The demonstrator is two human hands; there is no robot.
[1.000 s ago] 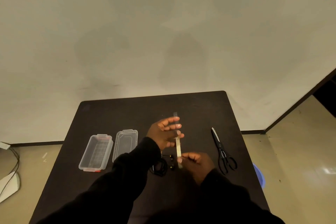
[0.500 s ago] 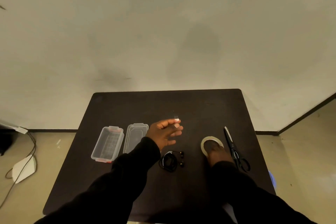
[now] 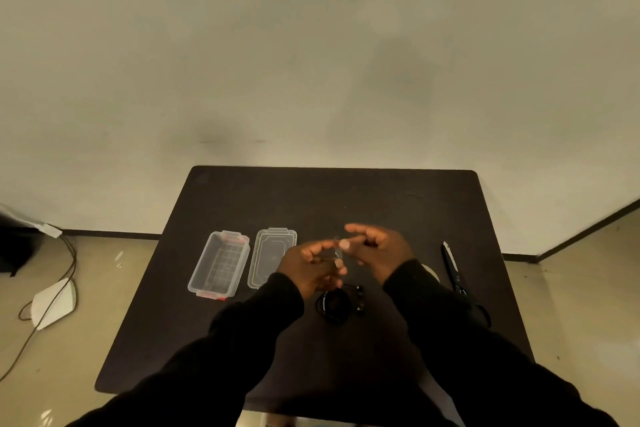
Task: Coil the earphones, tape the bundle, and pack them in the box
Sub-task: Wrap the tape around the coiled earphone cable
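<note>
While both hands hover together above the table (image 3: 242, 201), the coiled earphones (image 3: 334, 303) lie just below them, untouched. Left hand (image 3: 313, 269) and right hand (image 3: 375, 250) are blurred, fingers loosely curled; any grip on tape is unclear. Open box (image 3: 219, 265) and lid (image 3: 270, 258) sit left, scissors (image 3: 453, 270) right.

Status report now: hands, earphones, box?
Both hands, left hand and right hand, raised together, grip blurred. Earphones coiled on table, untaped. Box open, unobstructed.

head view | worn on the head | aimed forward and down | table (image 3: 242, 204) seen from near, wall beyond
</note>
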